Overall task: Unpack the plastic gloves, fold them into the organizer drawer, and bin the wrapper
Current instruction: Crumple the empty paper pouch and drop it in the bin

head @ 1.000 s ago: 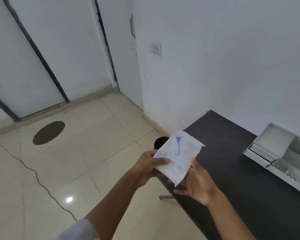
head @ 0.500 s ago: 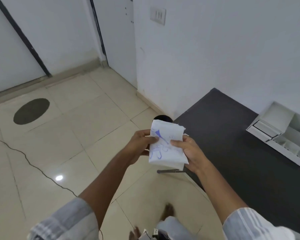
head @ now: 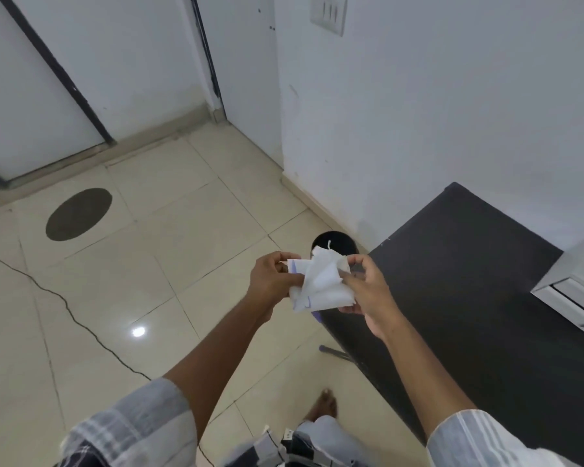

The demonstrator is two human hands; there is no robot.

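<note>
Wrapper [head: 321,284] above tiled floor [head: 155,264]

Plain home room: tiled floor [head: 169,274] (cracked), white door [head: 246,62], dark table [head: 469,281].

- the black bin [head: 331,240] on the floor is mostly hidden behind the crumpled wrapper [head: 321,281] — only the top curve of its rim shows
- blue print on the wrapper is too scrunched up to read
- white organizer [head: 568,298] is cut off by the right edge, so only one corner shows
- left hand [head: 272,281] fingertips are tucked behind the wrapper
- dark table [head: 469,298] runs out of frame at the right and bottom
- bare foot [head: 322,404] is half covered by the trouser leg
</note>
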